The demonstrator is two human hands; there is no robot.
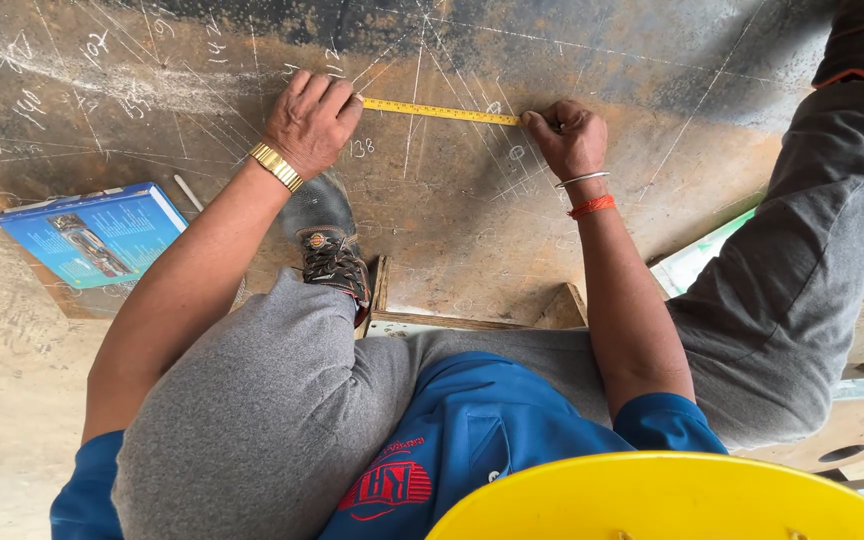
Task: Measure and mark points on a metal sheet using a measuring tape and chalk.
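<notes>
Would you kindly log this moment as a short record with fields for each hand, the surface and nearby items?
Left hand: presses one end of the yellow tape measure flat.
Right hand: pinches the other end.
Surface: rusty steel plate covered in chalk lines.
Nearby: blue book, chalk stick, shoe on the plate.

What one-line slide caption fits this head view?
Left hand and right hand stretch a yellow tape measure across a chalk-marked rusty steel plate, blue book lying alongside.
</notes>
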